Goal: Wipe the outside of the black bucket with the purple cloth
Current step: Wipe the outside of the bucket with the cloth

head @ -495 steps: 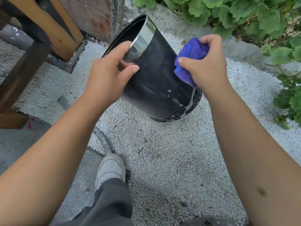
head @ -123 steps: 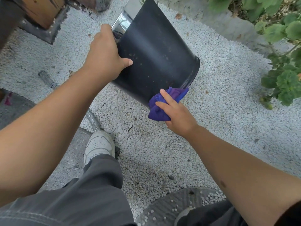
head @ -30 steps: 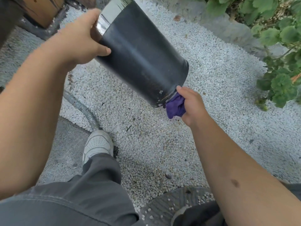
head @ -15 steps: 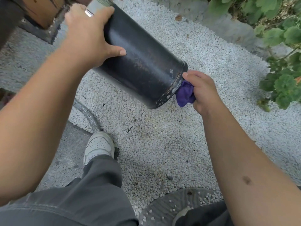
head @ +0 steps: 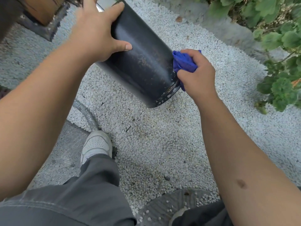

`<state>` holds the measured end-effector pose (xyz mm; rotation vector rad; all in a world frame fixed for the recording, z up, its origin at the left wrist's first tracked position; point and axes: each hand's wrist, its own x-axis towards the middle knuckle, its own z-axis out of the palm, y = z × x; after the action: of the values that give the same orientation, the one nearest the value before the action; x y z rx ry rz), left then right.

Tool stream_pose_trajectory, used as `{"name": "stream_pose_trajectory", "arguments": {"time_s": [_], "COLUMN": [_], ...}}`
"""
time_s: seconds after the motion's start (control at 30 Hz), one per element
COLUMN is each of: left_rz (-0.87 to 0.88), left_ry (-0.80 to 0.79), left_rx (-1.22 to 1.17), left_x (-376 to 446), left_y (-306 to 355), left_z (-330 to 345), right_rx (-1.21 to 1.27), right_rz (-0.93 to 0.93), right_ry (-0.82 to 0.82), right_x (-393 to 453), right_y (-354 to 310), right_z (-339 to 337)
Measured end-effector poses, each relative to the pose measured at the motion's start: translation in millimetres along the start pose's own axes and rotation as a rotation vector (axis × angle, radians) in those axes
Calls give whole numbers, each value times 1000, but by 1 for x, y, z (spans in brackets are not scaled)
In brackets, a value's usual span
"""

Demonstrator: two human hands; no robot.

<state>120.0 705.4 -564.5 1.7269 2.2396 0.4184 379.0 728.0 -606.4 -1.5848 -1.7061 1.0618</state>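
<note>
The black bucket [head: 143, 62] is held tilted above the white gravel, with its base pointing down toward me and its shiny rim at the top edge of the view. My left hand [head: 96, 30] grips the bucket's upper wall near the rim, thumb across the near side. My right hand [head: 195, 74] holds the bunched purple cloth [head: 184, 62] and presses it against the bucket's right side, just above the base. White specks dot the bottom edge of the bucket.
White gravel [head: 154, 136] covers the ground below. A grey corrugated hose [head: 86, 115] runs by my white shoe [head: 96, 144]. Green plants [head: 280, 46] stand to the right behind a stone kerb. A wooden post base [head: 40, 12] sits at the top left.
My right hand has slid the cloth up from the base edge onto the bucket's right side. My left hand has shifted its hold on the upper wall, and the bucket has turned slightly.
</note>
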Motion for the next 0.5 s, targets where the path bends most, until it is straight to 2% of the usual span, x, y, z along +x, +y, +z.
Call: {"name": "stream_pose_trajectory", "arguments": {"time_s": [0.17,0.3,0.5], "left_rz": [27,67,125], "left_ry": [-20,-42,-88], "left_rx": [101,145,71], "left_x": [3,5,15], "left_y": [18,26,24], "left_z": [3,6,5], "right_rx": [-247,-240,-105], "right_rz": [-169,-182,-149], "right_ry": [11,94,258], "right_x": [-17,-34,-46], "right_y": [-2,11,14], "right_z": [1,3,24]}}
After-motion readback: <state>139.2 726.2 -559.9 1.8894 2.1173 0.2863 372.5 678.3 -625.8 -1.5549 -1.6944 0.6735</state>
